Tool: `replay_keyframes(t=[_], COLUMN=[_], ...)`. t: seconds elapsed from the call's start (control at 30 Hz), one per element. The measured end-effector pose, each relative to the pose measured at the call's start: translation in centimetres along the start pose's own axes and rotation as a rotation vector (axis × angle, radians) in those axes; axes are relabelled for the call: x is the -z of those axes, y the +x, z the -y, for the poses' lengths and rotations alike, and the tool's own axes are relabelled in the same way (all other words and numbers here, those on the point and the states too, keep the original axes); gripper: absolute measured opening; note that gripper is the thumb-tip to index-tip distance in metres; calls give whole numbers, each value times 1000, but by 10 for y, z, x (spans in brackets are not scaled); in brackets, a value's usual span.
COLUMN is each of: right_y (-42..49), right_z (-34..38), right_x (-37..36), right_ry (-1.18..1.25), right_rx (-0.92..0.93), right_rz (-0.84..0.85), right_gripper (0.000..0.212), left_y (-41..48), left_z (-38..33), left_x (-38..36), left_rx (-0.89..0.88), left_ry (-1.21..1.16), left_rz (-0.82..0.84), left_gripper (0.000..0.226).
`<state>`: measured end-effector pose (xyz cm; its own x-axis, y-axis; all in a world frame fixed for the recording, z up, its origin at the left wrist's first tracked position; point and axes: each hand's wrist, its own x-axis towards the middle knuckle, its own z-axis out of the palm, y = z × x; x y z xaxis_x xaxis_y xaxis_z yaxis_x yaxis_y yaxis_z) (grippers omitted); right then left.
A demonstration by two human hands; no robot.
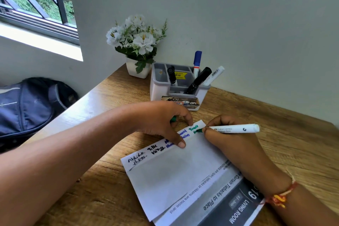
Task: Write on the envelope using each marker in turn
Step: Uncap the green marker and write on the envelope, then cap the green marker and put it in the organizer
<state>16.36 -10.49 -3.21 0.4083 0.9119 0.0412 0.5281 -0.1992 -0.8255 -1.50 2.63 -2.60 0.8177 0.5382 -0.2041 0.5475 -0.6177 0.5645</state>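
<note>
A white envelope (176,176) lies slanted on the wooden table, with black, blue and green words written along its top flap. My right hand (227,145) grips a white marker (236,128) with a green tip, and the tip touches the flap's right end beside the green writing. My left hand (165,123) presses its thumb on the flap and curls around a green cap (173,119). A grey-and-white organiser (180,88) behind the hands holds a blue-capped marker (197,62), a black marker (199,80), a white pen (214,75) and a short black marker (171,75).
A printed sheet (231,205) lies under the envelope at the front. A white pot of white flowers (136,42) stands at the back left corner. A dark blue backpack (31,104) sits left of the table, below the window (36,2).
</note>
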Motion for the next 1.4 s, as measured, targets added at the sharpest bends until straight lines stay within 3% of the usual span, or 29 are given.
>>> replay_keyframes(t=[0.7, 1.2, 1.33, 1.4], right_y=[4, 3, -5, -10], right_z=[-4, 1, 8, 8], right_x=[1, 11, 24, 30], right_ry=[-13, 234, 370, 427], right_rx=[-39, -102, -8, 14], right_rz=[-29, -91, -121, -80], right_gripper=[4, 9, 9, 12], left_y=[1, -2, -3, -4], left_z=[1, -4, -5, -8], left_x=[0, 1, -1, -3], left_rx=[-12, -10, -51, -82], left_ry=[11, 9, -110, -280], left_rz=[-4, 1, -100, -149], left_gripper=[63, 62, 70, 57])
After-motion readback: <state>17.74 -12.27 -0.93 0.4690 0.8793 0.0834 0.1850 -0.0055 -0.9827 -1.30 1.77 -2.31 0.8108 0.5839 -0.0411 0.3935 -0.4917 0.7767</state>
